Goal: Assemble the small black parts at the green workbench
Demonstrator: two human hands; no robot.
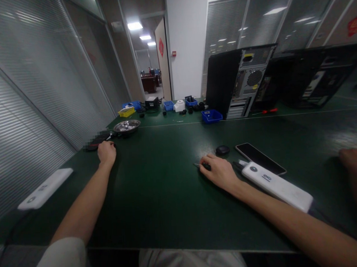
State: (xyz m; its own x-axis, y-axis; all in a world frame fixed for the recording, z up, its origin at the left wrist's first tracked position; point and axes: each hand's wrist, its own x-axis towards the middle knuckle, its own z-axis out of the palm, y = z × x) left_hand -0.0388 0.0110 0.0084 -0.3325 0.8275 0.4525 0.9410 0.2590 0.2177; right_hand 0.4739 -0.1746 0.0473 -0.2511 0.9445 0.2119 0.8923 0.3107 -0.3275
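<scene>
My left hand (107,153) reaches to the far left of the table with its fingers curled; what they close on, if anything, is hidden. Beside it lie a dark flat item (96,142), partly blurred out, and a round metal bowl (127,126). Near the middle, my right hand (218,170) rests on the tabletop, its fingers pinching a small dark tool with a thin metal tip (196,165) that points left. Just beyond that hand sits a rounded black object (223,150). A phone (259,158) and a white power bank marked 18 (277,185) lie to its right.
Another white power bank (45,189) lies on the green table (157,190) at left. Behind stand a blue bin (212,116), a yellow tray (126,112), several small black parts and an open computer case (238,82). Another person's hand (355,164) is at the right edge.
</scene>
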